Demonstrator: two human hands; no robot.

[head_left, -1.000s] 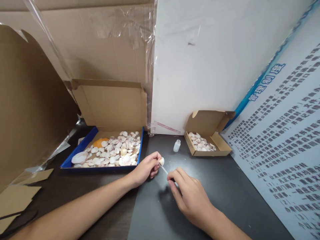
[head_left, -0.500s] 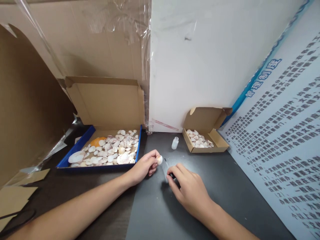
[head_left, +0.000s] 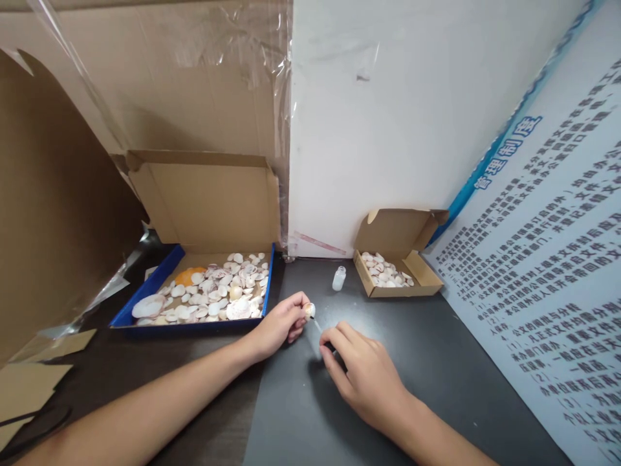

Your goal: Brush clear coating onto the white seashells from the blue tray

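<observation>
A small pale seashell (head_left: 309,310) with a brownish patch is pinched in the fingertips of my left hand (head_left: 283,325). My right hand (head_left: 361,369) is closed around the dark cap of a small brush (head_left: 317,325). Its thin clear stem points up and left, and the dark tip meets the shell's lower right edge. Beyond the hands a little glass bottle (head_left: 339,279) stands upright without a cap, with whitish contents inside.
On the left, an open blue-sided box (head_left: 194,329) holds many shells and an orange piece (head_left: 190,276). A smaller cardboard box (head_left: 406,291) with shells stands at the back right. Cardboard and white panels rise behind, and a printed board (head_left: 533,259) leans along the right.
My right hand has moved slightly left, bringing the brush tip from beside the shell onto it. My left hand stays in place with the shell.
</observation>
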